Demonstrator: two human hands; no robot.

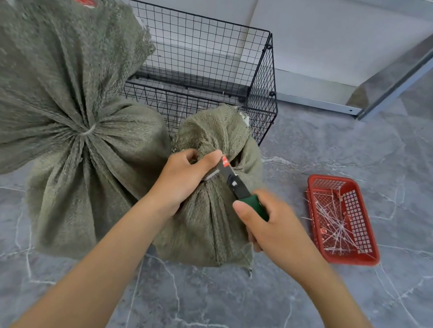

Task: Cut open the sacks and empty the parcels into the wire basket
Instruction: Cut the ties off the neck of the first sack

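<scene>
Small grey-green woven sack (205, 227) upright on floor, just in front of black wire mesh basket (188, 14), near its right corner. Left hand (182, 178) clenched round sack's tied neck. Right hand (273, 226) grasping green-handled utility knife (235, 183), blade at neck beside left thumb. Larger grey-green woven sack (52, 81), neck tied, front-left of basket, hiding its left side. Red plastic tray (350, 260) of white cable ties (336, 225) front-right of basket, well apart.
</scene>
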